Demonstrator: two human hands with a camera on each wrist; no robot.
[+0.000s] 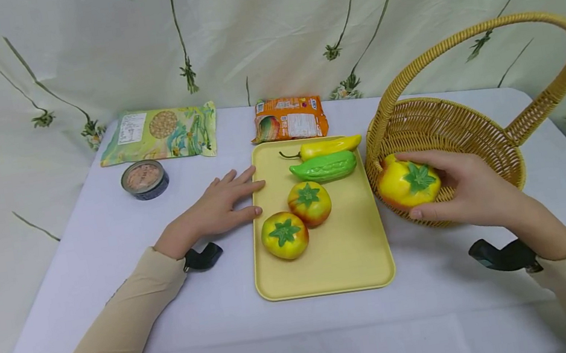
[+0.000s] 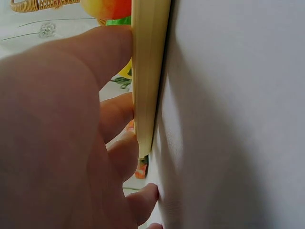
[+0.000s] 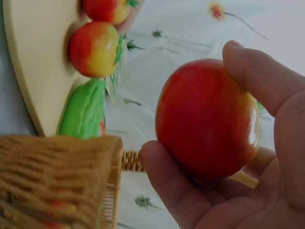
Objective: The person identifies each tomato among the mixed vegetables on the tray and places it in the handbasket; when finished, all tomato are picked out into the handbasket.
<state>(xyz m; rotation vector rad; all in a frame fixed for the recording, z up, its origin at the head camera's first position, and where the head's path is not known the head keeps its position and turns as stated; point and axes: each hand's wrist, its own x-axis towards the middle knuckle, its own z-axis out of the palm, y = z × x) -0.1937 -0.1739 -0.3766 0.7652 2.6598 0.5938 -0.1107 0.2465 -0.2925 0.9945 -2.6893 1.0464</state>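
With right hand point(image 1: 462, 185) curled round a red-and-yellow tomato point(image 1: 406, 184), holding it over the left side of a wicker basket point(image 1: 443, 107), apparently to clear its rim, while touching a yellow tray point(image 1: 348, 246) with spread left hand point(image 1: 224, 205), seemingly to steady it.

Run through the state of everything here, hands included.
Tray: lying flat.
Left hand: spread, touching tray.
Held tomato: raised.
Right hand: gripping that tomato.
Nearer tray tomato: upright.
Farther tray tomato: upright.
Yellow pepper: lying down.
Green pepper: lying down.
Basket: upright.
Can: upright, seal unclear.
Green bag: lying flat.
Orange packet: lying flat.
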